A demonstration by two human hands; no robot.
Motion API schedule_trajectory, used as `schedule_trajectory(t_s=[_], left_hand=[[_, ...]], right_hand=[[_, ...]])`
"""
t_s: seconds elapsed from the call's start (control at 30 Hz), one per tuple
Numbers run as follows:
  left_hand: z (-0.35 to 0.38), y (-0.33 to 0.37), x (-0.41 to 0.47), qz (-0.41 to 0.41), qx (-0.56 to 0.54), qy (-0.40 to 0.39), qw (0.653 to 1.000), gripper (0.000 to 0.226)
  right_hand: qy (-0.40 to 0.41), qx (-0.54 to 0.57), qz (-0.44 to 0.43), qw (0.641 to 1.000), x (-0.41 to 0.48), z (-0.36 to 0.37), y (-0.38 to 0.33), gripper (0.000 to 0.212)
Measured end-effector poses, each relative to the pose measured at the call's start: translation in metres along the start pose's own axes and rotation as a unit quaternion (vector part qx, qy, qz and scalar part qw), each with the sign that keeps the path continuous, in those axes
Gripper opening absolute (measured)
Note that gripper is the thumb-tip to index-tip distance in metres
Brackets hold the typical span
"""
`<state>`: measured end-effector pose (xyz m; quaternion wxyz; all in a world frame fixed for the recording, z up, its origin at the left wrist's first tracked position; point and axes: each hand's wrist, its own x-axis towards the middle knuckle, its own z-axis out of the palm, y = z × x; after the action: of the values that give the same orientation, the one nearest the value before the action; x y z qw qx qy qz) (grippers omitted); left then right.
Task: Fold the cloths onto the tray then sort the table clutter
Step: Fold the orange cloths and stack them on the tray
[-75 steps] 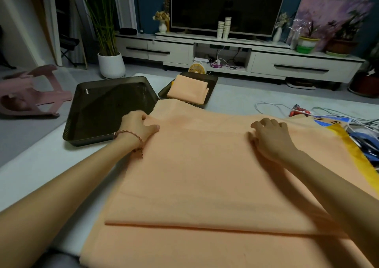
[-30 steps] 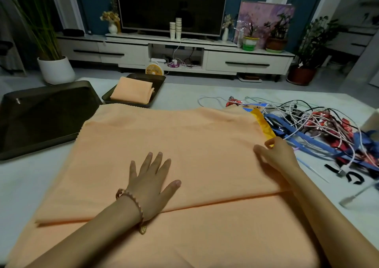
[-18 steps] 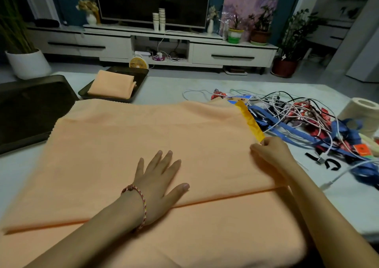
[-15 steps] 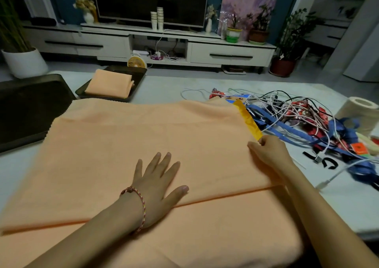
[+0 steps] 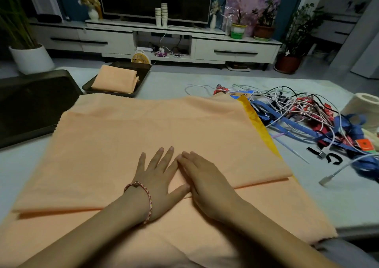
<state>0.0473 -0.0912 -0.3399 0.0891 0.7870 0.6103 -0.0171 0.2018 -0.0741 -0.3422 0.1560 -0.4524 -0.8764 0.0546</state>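
Note:
A large orange cloth [image 5: 143, 132] covers the table in front of me, its far half folded back over the near half. My left hand [image 5: 159, 177] lies flat on it, fingers spread, at the fold's near edge. My right hand [image 5: 205, 181] lies flat beside it, touching it. A small dark tray [image 5: 143, 73] at the back holds a folded orange cloth [image 5: 114, 80]. A yellow cloth [image 5: 256, 122] peeks out under the big cloth's right edge. A tangle of cables [image 5: 307, 114] and blue straps lies at the right.
A large dark empty tray [image 5: 30, 107] sits at the left. A paper roll [image 5: 363, 107] stands at the far right. A white plug [image 5: 326, 178] lies near the right edge. Beyond the table are a TV cabinet and potted plants.
My right hand left the cloth's right edge and slid left to the middle, now flat beside my left hand. The left hand stayed in place. The view shifted slightly.

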Motion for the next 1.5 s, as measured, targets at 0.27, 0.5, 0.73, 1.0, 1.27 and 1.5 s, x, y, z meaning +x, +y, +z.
schedule_trajectory(t_s=[0.27,0.5,0.73,1.0,1.27,1.5], left_hand=[[-0.006,-0.027,-0.019,-0.001,0.018,-0.037,0.999,0.110],[-0.007,-0.060,-0.061,-0.061,0.013,-0.024,0.998,0.106],[0.005,-0.122,-0.113,-0.258,0.044,0.000,0.965,0.061],[-0.023,-0.120,-0.165,-0.343,-0.319,0.342,0.814,0.035],[-0.048,-0.045,-0.137,-0.367,-0.864,0.204,0.279,0.042],[-0.045,-0.037,-0.095,-0.351,-0.866,0.238,0.266,0.009]], right_hand=[[-0.114,-0.084,0.125,0.982,-0.031,-0.019,0.048,0.105],[-0.120,-0.087,0.180,0.972,-0.054,-0.037,0.082,0.102],[-0.147,-0.087,0.185,0.968,-0.051,-0.044,0.076,0.068],[0.032,-0.037,0.057,0.997,-0.030,-0.041,0.039,0.051],[-0.116,0.041,-0.107,0.987,0.005,-0.011,-0.024,0.064],[-0.145,-0.023,-0.114,0.983,-0.006,-0.001,-0.022,0.104]])
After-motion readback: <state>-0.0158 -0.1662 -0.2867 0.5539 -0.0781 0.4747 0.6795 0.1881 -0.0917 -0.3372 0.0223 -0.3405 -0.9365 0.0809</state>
